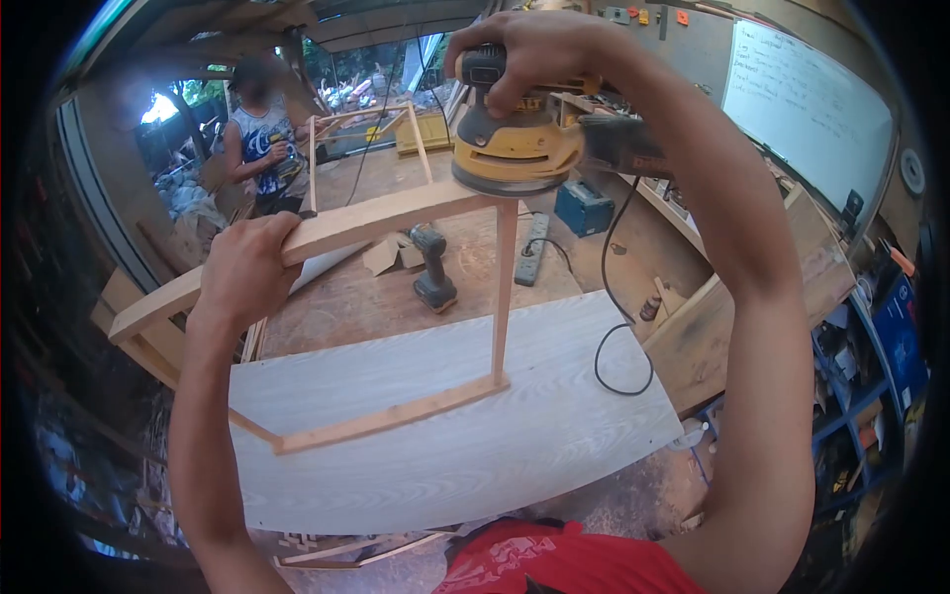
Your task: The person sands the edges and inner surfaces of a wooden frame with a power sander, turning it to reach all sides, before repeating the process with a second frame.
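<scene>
My right hand (544,61) is wrapped over the top of a yellow and black orbital sander (520,148). The sander's round pad rests on the right end of the top rail of a wooden frame (396,213). My left hand (247,267) grips that same rail further left, its fingers curled over the far side. The frame stands upright on a pale wood-grain board (435,465). A dust bag or hose at the sander's right side is partly hidden by my arm.
On the workbench behind lie a cordless drill (432,267), a power strip (532,249) and a teal box (584,208). A black cord (606,257) loops down at the right. Another person (259,139) stands at the back left holding a tool. A whiteboard (807,94) hangs at right.
</scene>
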The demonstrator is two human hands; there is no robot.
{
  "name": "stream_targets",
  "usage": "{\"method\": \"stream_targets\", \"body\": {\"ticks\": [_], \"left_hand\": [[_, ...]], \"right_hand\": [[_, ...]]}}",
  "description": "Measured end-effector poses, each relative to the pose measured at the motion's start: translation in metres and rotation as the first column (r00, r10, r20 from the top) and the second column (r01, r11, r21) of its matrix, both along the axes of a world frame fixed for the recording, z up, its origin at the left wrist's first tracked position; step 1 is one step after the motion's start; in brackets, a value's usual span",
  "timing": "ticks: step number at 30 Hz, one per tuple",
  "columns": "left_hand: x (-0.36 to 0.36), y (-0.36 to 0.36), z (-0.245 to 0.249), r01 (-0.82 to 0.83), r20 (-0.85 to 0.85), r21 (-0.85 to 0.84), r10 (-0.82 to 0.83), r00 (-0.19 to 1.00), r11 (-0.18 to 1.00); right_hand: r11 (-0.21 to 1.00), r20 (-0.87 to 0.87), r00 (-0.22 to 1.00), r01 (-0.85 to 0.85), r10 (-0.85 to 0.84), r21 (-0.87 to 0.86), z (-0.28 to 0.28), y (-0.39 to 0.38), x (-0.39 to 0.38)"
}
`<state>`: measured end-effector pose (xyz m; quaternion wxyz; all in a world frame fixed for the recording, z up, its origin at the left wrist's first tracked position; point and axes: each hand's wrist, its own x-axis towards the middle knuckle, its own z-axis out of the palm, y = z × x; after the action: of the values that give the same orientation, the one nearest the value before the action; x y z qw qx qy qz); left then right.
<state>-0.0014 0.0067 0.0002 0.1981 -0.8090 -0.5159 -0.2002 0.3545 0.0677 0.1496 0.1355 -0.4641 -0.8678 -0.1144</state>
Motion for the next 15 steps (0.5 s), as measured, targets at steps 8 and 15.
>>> {"method": "stream_targets", "body": {"ticks": [8, 15], "left_hand": [[-0.003, 0.010, -0.002, 0.049, -0.013, 0.031, -0.048, 0.999, 0.998], [-0.003, 0.011, -0.004, 0.054, -0.049, 0.028, -0.052, 0.997, 0.998]], "right_hand": [[0.999, 0.042, 0.998, 0.049, -0.049, -0.002, 0.006, 0.008, 0.012], [0.997, 0.109, 0.991, 0.079, -0.077, -0.008, 0.005, 0.004, -0.001]]}}
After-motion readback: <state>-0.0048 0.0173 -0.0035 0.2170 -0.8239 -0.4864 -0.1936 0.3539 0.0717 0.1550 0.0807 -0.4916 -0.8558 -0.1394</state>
